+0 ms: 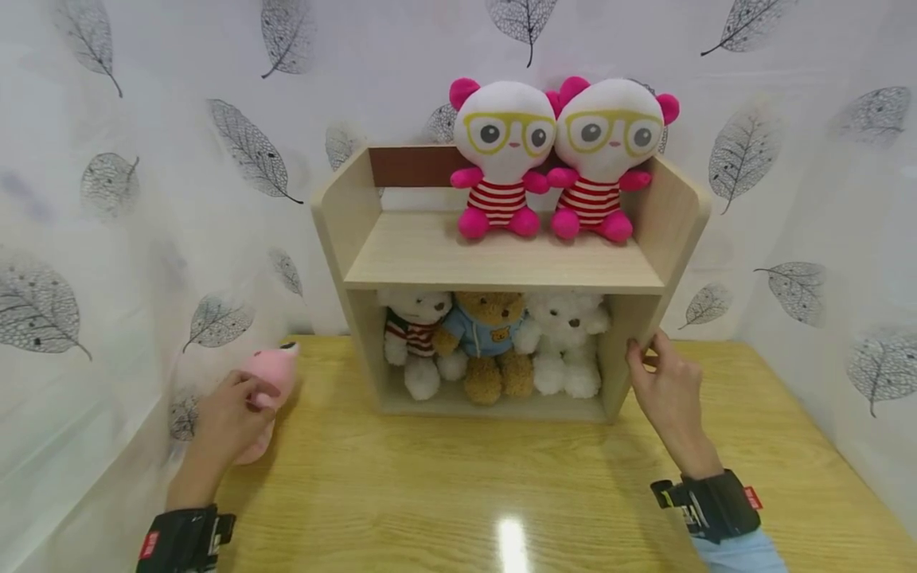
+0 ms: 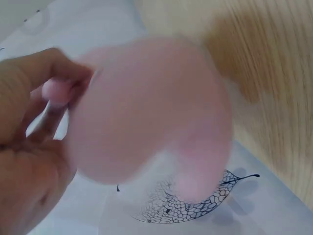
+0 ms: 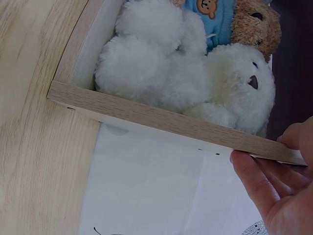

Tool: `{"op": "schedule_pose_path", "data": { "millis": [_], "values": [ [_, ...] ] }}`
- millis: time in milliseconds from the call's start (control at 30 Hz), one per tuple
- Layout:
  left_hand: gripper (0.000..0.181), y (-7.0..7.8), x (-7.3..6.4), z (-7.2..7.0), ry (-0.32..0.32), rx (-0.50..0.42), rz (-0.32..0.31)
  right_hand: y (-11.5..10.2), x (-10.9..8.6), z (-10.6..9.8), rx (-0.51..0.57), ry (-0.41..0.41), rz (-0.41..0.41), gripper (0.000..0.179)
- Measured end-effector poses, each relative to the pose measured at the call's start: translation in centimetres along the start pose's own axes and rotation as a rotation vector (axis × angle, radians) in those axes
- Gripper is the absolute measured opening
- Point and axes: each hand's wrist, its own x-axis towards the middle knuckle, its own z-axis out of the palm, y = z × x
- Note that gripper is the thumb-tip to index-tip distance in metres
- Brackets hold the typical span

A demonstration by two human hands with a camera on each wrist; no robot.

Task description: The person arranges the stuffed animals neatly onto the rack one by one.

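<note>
In the head view my left hand (image 1: 229, 418) holds a pink plush toy (image 1: 275, 368) at the left edge of the table. The left wrist view shows the fingers pinching this plush toy (image 2: 151, 107) near a small round limb; it looks blurred there. My right hand (image 1: 669, 386) grips the right side panel of a light wooden shelf (image 1: 501, 267). In the right wrist view the thumb lies on one face of the panel (image 3: 166, 121) and the fingers on the other. The plush toy's face is not visible.
On the shelf's upper board sit two pink-and-white plush toys (image 1: 501, 147) (image 1: 609, 147) with yellow glasses. Below are a white bear in stripes (image 1: 419, 334), a brown bear in blue (image 1: 490, 342) and a white bear (image 1: 569, 342). Leaf-patterned sheeting (image 1: 215, 48) surrounds the wooden table (image 1: 430, 493).
</note>
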Motion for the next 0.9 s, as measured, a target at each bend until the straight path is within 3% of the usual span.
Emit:
{"op": "schedule_pose_path", "data": {
  "millis": [133, 200, 367, 667, 900],
  "values": [
    [0.026, 0.4, -0.2, 0.4, -0.205, -0.036, 0.034, 0.1, 0.0, -0.1, -0.004, 0.005, -0.007, 0.015],
    [0.032, 0.6, -0.4, 0.6, -0.264, -0.044, 0.034, 0.1, 0.0, -0.1, -0.003, 0.005, -0.012, 0.016],
    [0.039, 1.3, -0.4, -0.2, -0.298, -0.048, -0.004, 0.0, 0.0, 0.0, 0.004, 0.002, -0.006, 0.016],
    [0.05, 0.6, 0.5, -2.3, -0.424, 0.046, -0.181, 0.2, -0.1, 0.0, 0.005, -0.004, -0.002, 0.015],
    [0.067, -0.3, 0.4, -2.0, -0.542, 0.045, -0.321, 0.1, -0.1, 0.1, 0.01, 0.002, -0.017, 0.015]
  ]
}}
